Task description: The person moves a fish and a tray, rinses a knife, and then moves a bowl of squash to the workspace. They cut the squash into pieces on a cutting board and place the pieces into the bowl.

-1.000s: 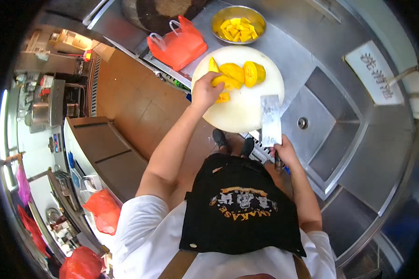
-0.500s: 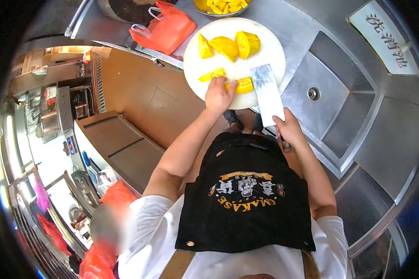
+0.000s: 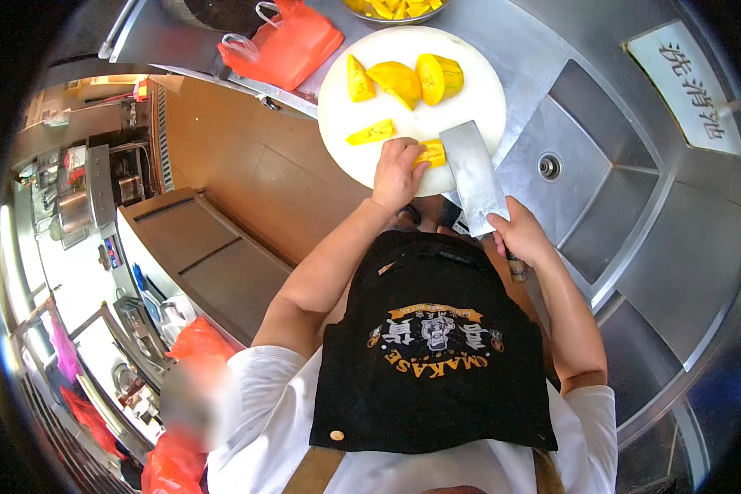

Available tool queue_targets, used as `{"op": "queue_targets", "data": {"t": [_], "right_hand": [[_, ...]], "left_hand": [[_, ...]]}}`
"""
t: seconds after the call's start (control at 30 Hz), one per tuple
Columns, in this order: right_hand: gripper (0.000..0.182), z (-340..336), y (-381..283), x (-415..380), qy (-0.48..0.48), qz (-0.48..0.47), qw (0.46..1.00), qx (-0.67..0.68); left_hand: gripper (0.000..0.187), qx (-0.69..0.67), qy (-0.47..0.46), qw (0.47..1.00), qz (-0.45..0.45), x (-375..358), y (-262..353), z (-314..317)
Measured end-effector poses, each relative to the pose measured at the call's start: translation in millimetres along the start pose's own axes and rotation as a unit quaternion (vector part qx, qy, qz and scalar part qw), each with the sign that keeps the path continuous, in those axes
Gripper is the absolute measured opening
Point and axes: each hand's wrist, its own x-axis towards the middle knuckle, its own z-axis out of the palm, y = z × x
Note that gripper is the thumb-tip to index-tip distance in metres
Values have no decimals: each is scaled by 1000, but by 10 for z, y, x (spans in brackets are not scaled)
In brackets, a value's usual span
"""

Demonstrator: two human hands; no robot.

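On a round white cutting board (image 3: 469, 111) lie yellow squash pieces: a wedge (image 3: 359, 80), a larger chunk (image 3: 396, 82) and a cut section (image 3: 439, 79) at the far side, with a thin strip (image 3: 371, 132) nearer. My left hand (image 3: 397, 174) is closed over a squash piece (image 3: 431, 153) at the near part of the board, its fingers curled on the left end. In my right hand (image 3: 520, 230) is the handle of a broad cleaver (image 3: 474, 177), whose blade tip rests by the right end of that piece.
A metal bowl (image 3: 398, 15) with cut yellow pieces sits behind the board. Left of it lies a red plastic bag (image 3: 292, 45). A steel sink (image 3: 593, 173) is at the right, a white sign (image 3: 685, 86) beyond it.
The cleaver and my right hand have shifted slightly toward my body. My left hand has moved a little right along the squash piece, covering more of it. The view has shifted slightly.
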Motion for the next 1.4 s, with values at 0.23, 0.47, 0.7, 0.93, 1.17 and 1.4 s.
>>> {"op": "queue_targets", "data": {"t": [0.23, 0.47, 0.7, 0.93, 1.17, 1.4], "right_hand": [[24, 121, -145, 134, 16, 4, 996, -91], [25, 313, -36, 476, 0, -18, 1000, -13], [32, 461, 140, 683, -15, -38, 999, 23], [32, 541, 304, 633, 4, -60, 998, 1], [36, 574, 207, 509, -7, -80, 997, -8], [40, 871, 157, 749, 60, -124, 968, -208]], "left_hand": [[31, -41, -8, 999, 12, -20, -96, 16], [61, 34, -19, 999, 1, -35, -29, -42], [81, 89, -57, 994, -36, -117, -27, -9], [90, 116, -86, 989, -30, -105, -115, -7], [97, 115, -131, 983, -63, -169, -93, -17], [96, 170, -117, 974, -89, -244, -51, 74]]}}
